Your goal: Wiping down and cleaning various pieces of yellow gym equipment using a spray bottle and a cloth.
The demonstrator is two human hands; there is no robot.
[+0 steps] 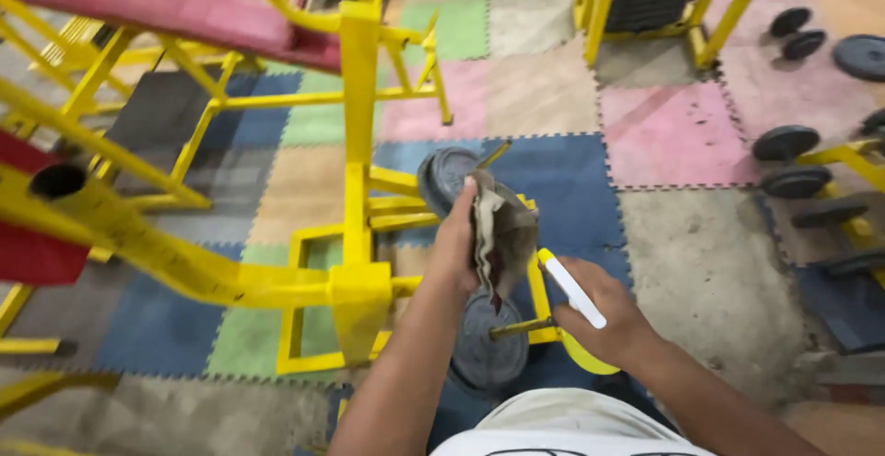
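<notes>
A yellow steel gym machine (355, 189) with a red pad stands on a floor (544, 87) of coloured foam mats. Two dark weight plates sit on its low pegs: an upper plate (442, 175) and a lower plate (489, 350). Between them the left hand (454, 248) reaches forward with the forearm stretched out, its fingers (466, 200) closed round a crumpled grey cloth (505, 235) that hangs just beside the upper plate. The right hand (604, 318), close to the body, is wrapped round a yellow spray bottle (585, 350) with a white nozzle (572, 288), near the lower plate. Dumbbells (793, 161) lie on a rack at right.
</notes>
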